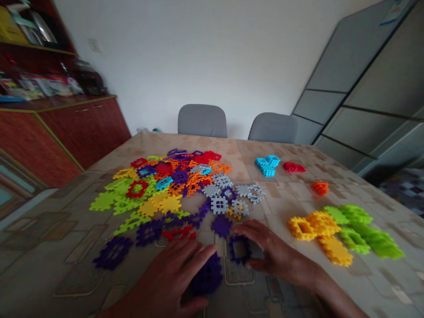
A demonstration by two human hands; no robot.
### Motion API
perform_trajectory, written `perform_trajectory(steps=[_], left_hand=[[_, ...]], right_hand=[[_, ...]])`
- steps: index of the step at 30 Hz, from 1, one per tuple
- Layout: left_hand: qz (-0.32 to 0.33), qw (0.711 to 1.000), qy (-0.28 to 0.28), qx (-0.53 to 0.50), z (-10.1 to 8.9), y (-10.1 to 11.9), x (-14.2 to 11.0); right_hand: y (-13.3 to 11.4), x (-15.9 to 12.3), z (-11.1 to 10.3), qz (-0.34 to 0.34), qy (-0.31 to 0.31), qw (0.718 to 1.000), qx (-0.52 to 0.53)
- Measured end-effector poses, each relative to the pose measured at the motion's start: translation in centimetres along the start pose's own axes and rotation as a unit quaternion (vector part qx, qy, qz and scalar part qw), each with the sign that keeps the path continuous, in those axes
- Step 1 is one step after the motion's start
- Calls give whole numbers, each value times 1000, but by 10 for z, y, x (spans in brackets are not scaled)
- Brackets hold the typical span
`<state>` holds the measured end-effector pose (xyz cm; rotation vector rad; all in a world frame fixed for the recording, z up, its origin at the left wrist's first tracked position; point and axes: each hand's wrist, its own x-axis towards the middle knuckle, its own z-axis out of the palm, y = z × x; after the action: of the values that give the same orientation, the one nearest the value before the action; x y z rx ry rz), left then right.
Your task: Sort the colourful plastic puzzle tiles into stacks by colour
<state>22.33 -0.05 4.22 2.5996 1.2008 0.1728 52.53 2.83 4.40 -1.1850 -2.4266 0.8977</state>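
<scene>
My left hand is low in the middle of the head view, fingers stretched out and thumb apart. Between its index finger and thumb lies a purple window tile, partly covered by the hand. My right hand curves over the right side of a purple square frame tile, with thumb and fingers spread. Whether its fingertips touch the frame cannot be made out. A solid purple tile lies just beyond the frame. Red tiles lie beyond my left hand, and another purple window tile is to its left.
A loose heap of mixed interlocking tiles spreads over the table's left and middle. On the right are yellow tiles, green tiles, orange tiles, blue tiles and red tiles. Two grey chairs stand behind.
</scene>
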Motion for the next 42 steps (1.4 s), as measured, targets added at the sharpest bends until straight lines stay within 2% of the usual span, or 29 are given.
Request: perform_trajectory(steps=[6,15,21,26,28,31,33,36,39,42], left_hand=[[1,1000,-3,-7,1,5,4],[-60,994,94,-8,11,-8,1],[-36,998,59,13,9,4,5],[3,999,50,13,15,6,9],[5,998,55,2,21,5,9],[7,998,60,-7,28,3,8],[20,998,66,-5,28,2,6],[23,995,93,5,15,-4,6],[-25,988,151,4,-16,-23,7],[-94,973,211,-9,-49,-51,5]], right_hand=[[1,-2,1,13,2,1000,0],[0,-3,-2,9,-6,1000,8],[-4,-4,-4,3,-5,1000,1],[-4,-8,-9,-20,-28,999,10],[-4,-11,-11,-2,-17,1000,4],[-7,-13,-8,66,29,997,-39],[-10,-12,-2,104,36,991,-73],[-19,-7,8,120,13,986,-110],[-29,-2,13,108,0,987,-121],[-37,1,12,84,-15,992,-96]])
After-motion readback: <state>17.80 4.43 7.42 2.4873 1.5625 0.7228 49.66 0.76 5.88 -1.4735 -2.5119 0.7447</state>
